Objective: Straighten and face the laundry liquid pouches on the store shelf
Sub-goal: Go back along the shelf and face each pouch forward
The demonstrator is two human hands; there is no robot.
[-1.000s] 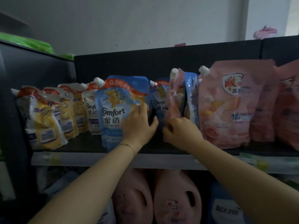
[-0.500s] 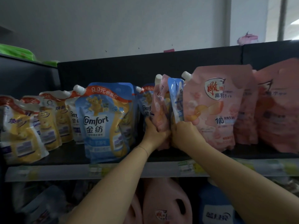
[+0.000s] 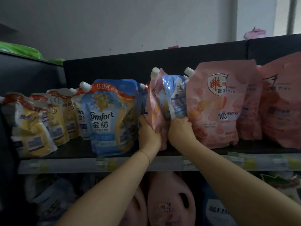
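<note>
A narrow pink pouch (image 3: 155, 101) with a white cap stands edge-on in the middle of the dark shelf (image 3: 78, 154). My left hand (image 3: 149, 132) grips its lower left side. My right hand (image 3: 180, 129) grips its right side and the bottom of a small blue pouch (image 3: 175, 97) turned sideways beside it. A blue Comfort pouch (image 3: 112, 118) faces front to the left. A large pink pouch (image 3: 216, 103) faces front to the right.
Yellow and white pouches (image 3: 32, 126) lean in a row at the shelf's left end. More large pink pouches (image 3: 281, 103) fill the right end. Pink jugs (image 3: 171, 203) sit on the shelf below. A price strip (image 3: 162, 163) runs along the front edge.
My left hand left the blue Comfort pouch and moved right to the narrow pink pouch. Both hands now grip the pouches between them, raised slightly. The camera view shifted right.
</note>
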